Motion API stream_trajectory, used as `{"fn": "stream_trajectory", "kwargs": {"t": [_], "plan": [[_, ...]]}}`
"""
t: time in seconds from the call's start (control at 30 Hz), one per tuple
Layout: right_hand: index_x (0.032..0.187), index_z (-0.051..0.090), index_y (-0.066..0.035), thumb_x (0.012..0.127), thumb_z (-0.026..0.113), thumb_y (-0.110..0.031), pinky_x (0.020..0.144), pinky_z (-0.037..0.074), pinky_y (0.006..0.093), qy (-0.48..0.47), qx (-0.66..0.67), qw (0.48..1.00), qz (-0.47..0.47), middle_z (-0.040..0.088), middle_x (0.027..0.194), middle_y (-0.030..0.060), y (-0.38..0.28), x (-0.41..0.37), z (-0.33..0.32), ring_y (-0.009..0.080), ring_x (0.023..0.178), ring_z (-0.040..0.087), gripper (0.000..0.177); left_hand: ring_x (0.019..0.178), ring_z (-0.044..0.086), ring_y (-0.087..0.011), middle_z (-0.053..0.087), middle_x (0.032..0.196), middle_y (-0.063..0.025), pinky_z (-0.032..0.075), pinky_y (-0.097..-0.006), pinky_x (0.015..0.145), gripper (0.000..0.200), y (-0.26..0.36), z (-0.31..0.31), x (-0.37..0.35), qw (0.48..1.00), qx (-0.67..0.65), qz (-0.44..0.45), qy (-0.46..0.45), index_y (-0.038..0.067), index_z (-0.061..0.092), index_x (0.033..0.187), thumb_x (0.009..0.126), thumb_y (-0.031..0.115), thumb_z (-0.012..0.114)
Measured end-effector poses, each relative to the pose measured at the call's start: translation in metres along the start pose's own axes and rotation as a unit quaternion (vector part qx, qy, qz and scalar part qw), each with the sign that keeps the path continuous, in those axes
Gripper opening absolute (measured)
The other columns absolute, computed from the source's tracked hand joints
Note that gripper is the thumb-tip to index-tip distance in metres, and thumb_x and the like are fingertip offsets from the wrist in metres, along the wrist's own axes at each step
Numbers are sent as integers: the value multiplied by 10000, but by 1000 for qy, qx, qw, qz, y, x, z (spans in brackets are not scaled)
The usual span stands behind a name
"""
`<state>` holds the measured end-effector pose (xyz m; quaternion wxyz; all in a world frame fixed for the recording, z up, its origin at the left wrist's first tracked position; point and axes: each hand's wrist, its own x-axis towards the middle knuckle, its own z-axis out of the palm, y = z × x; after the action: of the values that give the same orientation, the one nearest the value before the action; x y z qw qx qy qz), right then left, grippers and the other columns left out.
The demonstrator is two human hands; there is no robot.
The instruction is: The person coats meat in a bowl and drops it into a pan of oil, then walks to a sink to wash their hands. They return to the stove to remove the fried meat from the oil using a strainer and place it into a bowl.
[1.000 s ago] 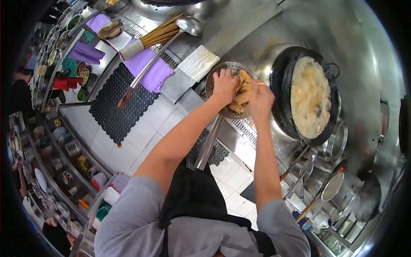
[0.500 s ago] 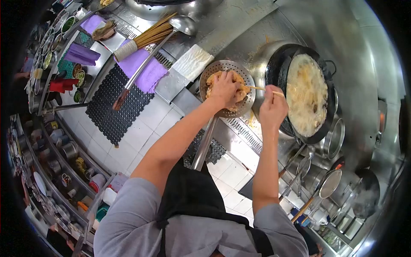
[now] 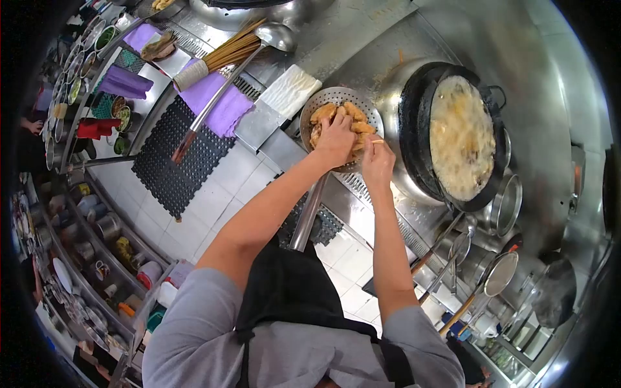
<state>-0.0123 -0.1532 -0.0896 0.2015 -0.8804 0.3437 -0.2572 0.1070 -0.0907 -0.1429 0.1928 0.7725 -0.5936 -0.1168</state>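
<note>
A round perforated strainer [image 3: 332,96] with a long metal handle [image 3: 308,213] holds several golden-brown fried pieces [image 3: 354,111]. My left hand [image 3: 335,142] rests over them, its fingers curled down onto a piece that it mostly covers. Close beside it on the right, my right hand [image 3: 379,161] pinches a thin wooden stick [image 3: 377,141]. The stick's other end meets the food by my left fingers; how deep it goes in is hidden.
At the right, a black wok [image 3: 417,123] holds foaming oil [image 3: 462,139]. A ladle [image 3: 277,37], a bamboo brush [image 3: 223,58], a folded white cloth [image 3: 291,90] and a purple towel [image 3: 217,107] lie to the left. Wire strainers [image 3: 501,273] stand at lower right.
My right hand has moved left, from beside the wok to the strainer, and less of the stick shows. My left hand has shifted slightly, uncovering more fried pieces.
</note>
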Motion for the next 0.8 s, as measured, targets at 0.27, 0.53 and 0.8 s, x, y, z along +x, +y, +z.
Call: {"fn": "stream_trajectory", "kwargs": {"t": [0.27, 0.53, 0.8], "plan": [[905, 651, 13, 984, 561, -141, 728, 520, 431, 56, 15, 997, 45, 678, 899, 189, 37, 24, 10, 395, 805, 658, 195, 1176, 473, -254, 563, 1193, -81, 347, -521, 941, 261, -5, 1, 0, 997, -18, 69, 26, 123, 749, 992, 745, 182, 692], [916, 663, -10, 984, 588, -180, 715, 525, 419, 124, 78, 989, 30, 686, 909, 168, 1, 54, -3, 358, 789, 669, 198, 1206, 476, -261, 575, 1213, -59, 342, -536, 964, 316, -25, -24, 20, 998, -10, -32, 53, 103, 715, 1041, 727, 137, 694], [928, 663, -10, 979, 600, -190, 704, 518, 445, 130, 91, 986, 58, 685, 866, 186, -7, 65, -13, 365, 774, 673, 198, 1142, 514, -243, 627, 1174, -42, 332, -522, 974, 263, -36, -19, 39, 998, 43, 15, 38, 93, 714, 1000, 742, 108, 662]]}}
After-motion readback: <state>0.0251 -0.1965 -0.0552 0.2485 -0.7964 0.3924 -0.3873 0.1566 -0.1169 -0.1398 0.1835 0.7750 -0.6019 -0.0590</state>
